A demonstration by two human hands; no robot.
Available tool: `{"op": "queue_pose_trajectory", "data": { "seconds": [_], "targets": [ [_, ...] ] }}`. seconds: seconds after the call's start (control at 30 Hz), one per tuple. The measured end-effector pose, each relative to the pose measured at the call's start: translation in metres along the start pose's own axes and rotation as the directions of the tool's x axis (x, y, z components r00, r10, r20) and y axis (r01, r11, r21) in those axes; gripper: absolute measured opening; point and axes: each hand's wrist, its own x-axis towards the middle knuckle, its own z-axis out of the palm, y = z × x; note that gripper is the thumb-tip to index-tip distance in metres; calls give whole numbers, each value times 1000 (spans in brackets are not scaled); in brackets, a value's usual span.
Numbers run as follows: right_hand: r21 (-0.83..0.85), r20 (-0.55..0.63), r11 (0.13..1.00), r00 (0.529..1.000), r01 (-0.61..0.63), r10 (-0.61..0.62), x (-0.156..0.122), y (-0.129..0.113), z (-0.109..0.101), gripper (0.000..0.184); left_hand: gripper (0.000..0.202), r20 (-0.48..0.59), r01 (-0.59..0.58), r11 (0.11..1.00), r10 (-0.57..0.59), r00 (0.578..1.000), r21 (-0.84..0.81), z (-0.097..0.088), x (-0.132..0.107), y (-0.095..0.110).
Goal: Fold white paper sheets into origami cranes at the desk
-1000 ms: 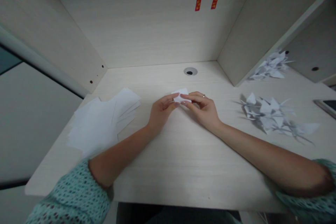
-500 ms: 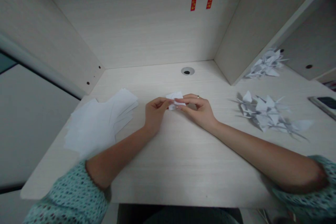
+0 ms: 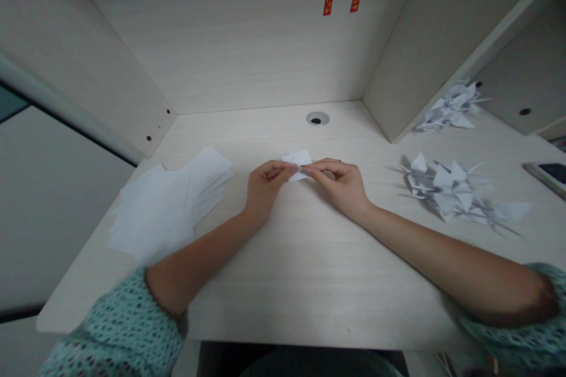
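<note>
white folded paper [image 3: 297,160] | small, angular, creased | pinched between left hand [image 3: 265,185] and right hand [image 3: 340,184]

The worktop [image 3: 309,288] is pale cream with fine wood grain. Near its middle, the folded paper [image 3: 297,159] is plain white, like the sheets [image 3: 163,206] by the left edge. Paper cranes [image 3: 446,188] toward the right look white and grey. The sleeves [image 3: 115,330] are mint-green open knit.
</note>
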Motion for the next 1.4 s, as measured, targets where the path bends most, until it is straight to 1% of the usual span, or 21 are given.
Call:
{"op": "queue_pose_trajectory", "data": {
  "seconds": [0.07, 0.17, 0.33, 0.53, 0.67, 0.87, 1.03, 1.23, 1.4],
  "targets": [
    [15, 8, 1000, 1000, -4, 4, 0, 2, 0, 9, 23, 13, -6, 1000, 6, 1000, -14, 0, 0, -1],
    [41, 16, 999, 1000, -21, 20, 0, 4, 0, 11, 21, -24, 10, 999, -11, 1000, -38, -1, 2, -3],
    [92, 4, 989, 993, -116, 116, 1, 6, 0, 18, 21, -46, 9, 999, -11, 999, -40, -2, 3, -5],
    [211, 39, 952, 975, -223, 220, 2, 7, 2, 20, 18, -78, -4, 998, -1, 997, -60, -1, 1, -4],
    [214, 28, 954, 978, -210, 209, 2, 5, 2, 17, 19, -98, -6, 999, 1, 995, -49, 0, 0, -4],
    [228, 19, 948, 974, -223, 225, 2, 3, 2, 17, 21, -74, -17, 998, 12, 997, -58, -1, 0, -5],
    [237, 5, 942, 970, -236, 242, 3, 3, 3, 15, 20, -83, -7, 999, 3, 997, -42, -1, 0, -3],
    [229, 12, 946, 972, -230, 234, 3, 2, 3, 14, 21, -108, 42, 997, -48, 993, -62, 0, -1, 0],
    [208, 14, 956, 977, -209, 211, 3, 2, 4, 15, 22, -119, 49, 997, -57, 991, -67, 0, 0, -1]
  ]
}}
